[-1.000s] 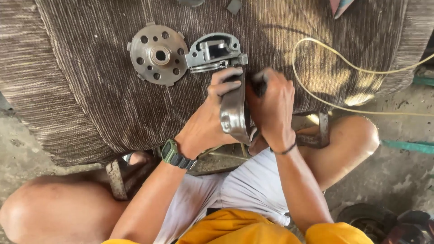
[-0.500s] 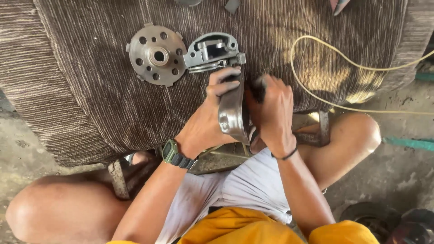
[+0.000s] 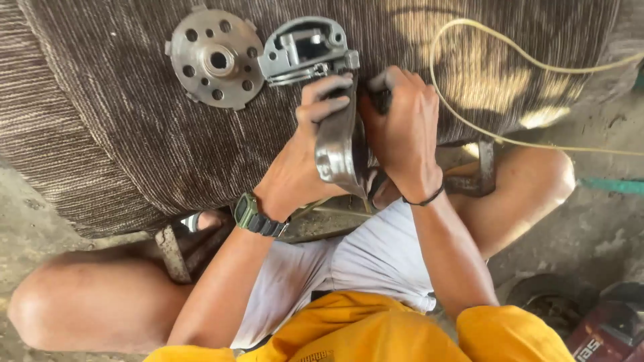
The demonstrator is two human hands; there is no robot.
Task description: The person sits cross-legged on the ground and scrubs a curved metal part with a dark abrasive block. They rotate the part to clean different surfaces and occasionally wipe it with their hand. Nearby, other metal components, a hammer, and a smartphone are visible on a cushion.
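Now both hands have hardly moved; the left hand (image 3: 305,157) still grips the metal cover (image 3: 339,151) on edge; the right hand (image 3: 402,134) stays closed on a dark tool (image 3: 381,100) against it, so the same work continues.

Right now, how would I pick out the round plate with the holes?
Start at the brown striped cloth spread over the bench. Near its top edge, just left of the grey metal housing that the left hand grips, lies the round metal plate. It is flat, ringed with holes around a raised centre hub, and no hand touches it.
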